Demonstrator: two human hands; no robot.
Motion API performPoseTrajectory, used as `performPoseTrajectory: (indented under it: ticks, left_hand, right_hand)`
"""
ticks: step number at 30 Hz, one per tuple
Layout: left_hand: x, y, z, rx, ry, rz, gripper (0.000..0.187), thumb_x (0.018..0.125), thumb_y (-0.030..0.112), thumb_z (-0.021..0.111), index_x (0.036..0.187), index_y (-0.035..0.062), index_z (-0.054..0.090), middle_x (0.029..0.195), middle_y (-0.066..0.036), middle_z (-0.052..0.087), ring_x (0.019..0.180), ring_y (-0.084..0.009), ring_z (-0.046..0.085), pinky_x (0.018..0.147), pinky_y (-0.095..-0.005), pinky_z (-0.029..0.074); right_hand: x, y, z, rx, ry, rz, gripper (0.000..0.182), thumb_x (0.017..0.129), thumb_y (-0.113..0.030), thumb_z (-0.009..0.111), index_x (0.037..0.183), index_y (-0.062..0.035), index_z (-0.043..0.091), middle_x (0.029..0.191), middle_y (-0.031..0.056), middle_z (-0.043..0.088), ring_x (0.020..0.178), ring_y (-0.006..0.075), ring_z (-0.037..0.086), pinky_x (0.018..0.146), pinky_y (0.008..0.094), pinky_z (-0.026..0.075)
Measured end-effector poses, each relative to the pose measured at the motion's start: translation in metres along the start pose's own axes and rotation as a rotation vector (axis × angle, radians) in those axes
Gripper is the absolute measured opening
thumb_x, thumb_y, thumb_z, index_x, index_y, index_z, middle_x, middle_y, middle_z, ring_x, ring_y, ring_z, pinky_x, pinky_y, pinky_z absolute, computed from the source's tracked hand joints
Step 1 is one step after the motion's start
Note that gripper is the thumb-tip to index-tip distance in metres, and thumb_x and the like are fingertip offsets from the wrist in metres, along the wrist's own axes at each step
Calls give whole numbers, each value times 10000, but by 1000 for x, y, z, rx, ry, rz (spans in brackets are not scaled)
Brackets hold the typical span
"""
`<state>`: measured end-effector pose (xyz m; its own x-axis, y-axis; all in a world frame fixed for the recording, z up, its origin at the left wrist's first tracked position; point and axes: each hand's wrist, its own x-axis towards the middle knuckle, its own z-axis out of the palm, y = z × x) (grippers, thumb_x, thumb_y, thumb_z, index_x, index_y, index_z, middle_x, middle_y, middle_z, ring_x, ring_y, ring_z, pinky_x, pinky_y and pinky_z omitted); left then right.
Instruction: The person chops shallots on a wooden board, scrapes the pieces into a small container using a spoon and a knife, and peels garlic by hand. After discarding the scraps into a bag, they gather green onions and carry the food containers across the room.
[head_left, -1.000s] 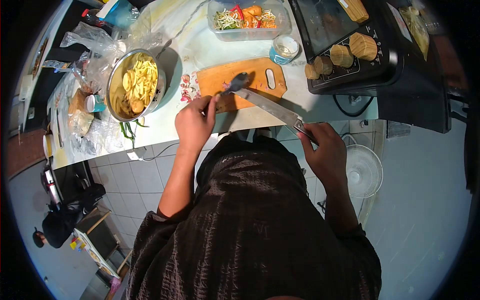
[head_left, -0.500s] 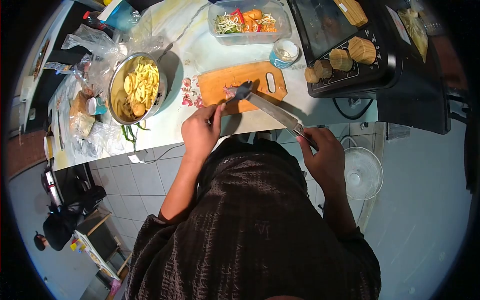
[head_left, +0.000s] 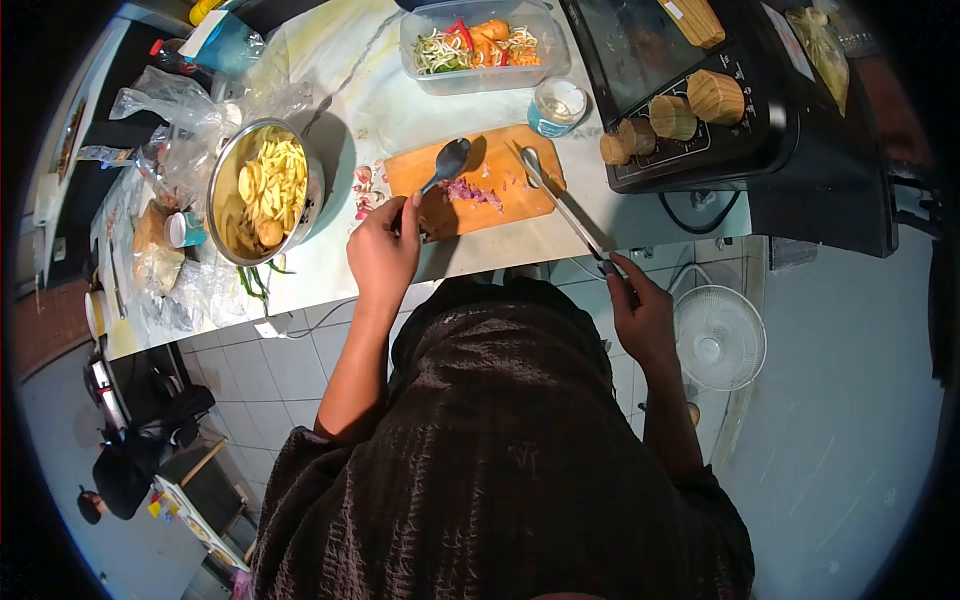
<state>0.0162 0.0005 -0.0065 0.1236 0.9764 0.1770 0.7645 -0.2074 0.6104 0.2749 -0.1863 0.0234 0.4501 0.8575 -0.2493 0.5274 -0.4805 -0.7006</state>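
Observation:
My left hand [head_left: 385, 250] is closed on the handle of a dark spoon [head_left: 452, 158], whose bowl is over the left half of a wooden cutting board [head_left: 515, 200]. Chopped purple onion [head_left: 472, 194] lies on the board beside the spoon. Metal tongs [head_left: 575, 220] are held at their near end by my right hand [head_left: 640, 308], with the far tip over the board's right part. Reddish peels [head_left: 365, 185] lie on the counter just left of the board.
A metal pot [head_left: 217, 190] of sliced yellow pieces stands left, near plastic bags [head_left: 180, 105]. Behind the board are a plastic container [head_left: 415, 75] and a small tub [head_left: 548, 125]. A black appliance [head_left: 770, 140] stands right. Another person [head_left: 125, 475] is far left.
The tongs and spoon, close together before, are now apart; the tongs are turned more upright. The chopped onion shows more fully between them. The view has shifted slightly.

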Motion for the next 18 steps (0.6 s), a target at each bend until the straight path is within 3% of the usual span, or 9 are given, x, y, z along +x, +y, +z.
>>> performPoseTrajectory:
  ticks: [3,6,8,9,11,15,18]
  left_hand:
    - [0,0,4,-64,-23,-12,282,928,296,677,901,24,747,614,-140,638,505,-275,605,512,-351,454]
    - [1,1,2,-99,-71,-67,292,934,298,672,913,16,744,599,-129,627,488,-237,584,507,-335,443]
    - [2,-2,1,-99,-62,-49,301,941,301,665,916,12,743,587,-119,618,480,-214,564,507,-324,436]
    - [3,-3,0,-99,-63,-49,301,941,301,665,916,12,743,587,-119,618,480,-214,564,507,-324,436]
    - [3,-6,-2,-105,-87,-66,306,945,303,660,924,9,742,594,-124,621,488,-211,570,512,-322,437]
    - [5,-17,-1,-137,-65,-44,303,946,298,661,926,6,741,607,-127,630,490,-194,566,512,-317,433]
    - [5,-23,-5,-196,-60,-49,297,946,293,663,929,7,741,618,-124,640,494,-181,560,516,-310,433]
  right_hand:
    - [2,17,15,100,37,-68,301,953,-162,635,1227,-38,649,773,140,689,618,186,645,599,322,492]
    - [0,20,21,128,-16,40,295,959,-168,631,1223,-39,655,810,143,704,639,164,647,614,302,498]
    - [-1,26,28,142,36,-43,290,975,-153,608,1238,-40,651,726,26,636,585,50,465,536,236,387]
    - [-1,25,30,142,36,-42,290,975,-153,608,1238,-40,651,726,26,636,585,50,465,536,236,387]
    - [-2,23,36,205,32,-24,286,960,-166,628,1216,-41,654,866,154,716,712,181,690,661,299,519]
    - [-2,3,54,182,2,-7,278,955,-157,634,1205,-36,648,899,160,718,746,234,711,676,319,532]
    - [0,-11,73,229,62,-129,266,951,-151,635,1193,-40,640,935,181,712,789,320,711,685,346,542]
